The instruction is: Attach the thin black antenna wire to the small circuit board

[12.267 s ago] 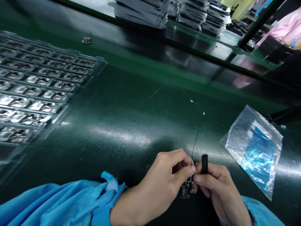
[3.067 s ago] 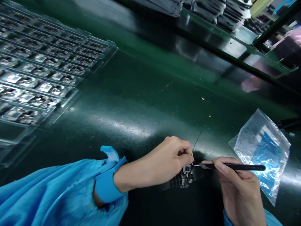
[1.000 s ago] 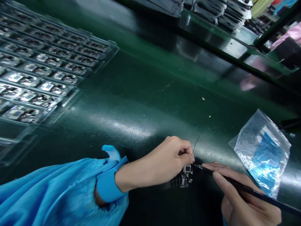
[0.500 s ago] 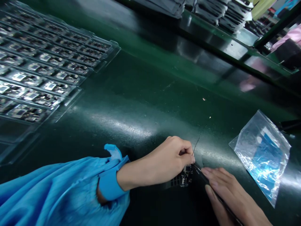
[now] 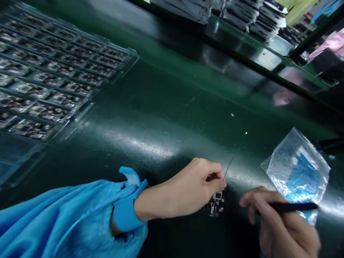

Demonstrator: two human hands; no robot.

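My left hand [image 5: 185,188], in a blue sleeve and cuff, has thumb and forefinger pinched on a thin dark wire [image 5: 228,167] that sticks up from the fingertips. Right under those fingertips lies a small circuit board [image 5: 216,204], partly covered by the hand. To the right, my right hand [image 5: 282,222] is raised a little way off, blurred by motion. Slim black tweezers [image 5: 298,206] lie across it, gripped near the thumb, with the blunt end pointing right. Their tips are hidden behind the fingers.
A clear plastic tray [image 5: 77,118] with rows of circuit boards fills the left. A clear bag with blue contents [image 5: 303,175] lies at the right. Stacked grey sheets [image 5: 242,14] sit on the shelf behind. Small white scraps [image 5: 246,133] dot the green table.
My right hand has drawn back to the right from the board and turned; the tweezers now point away instead of at my left fingertips. My left hand has barely moved, still pinching the wire.
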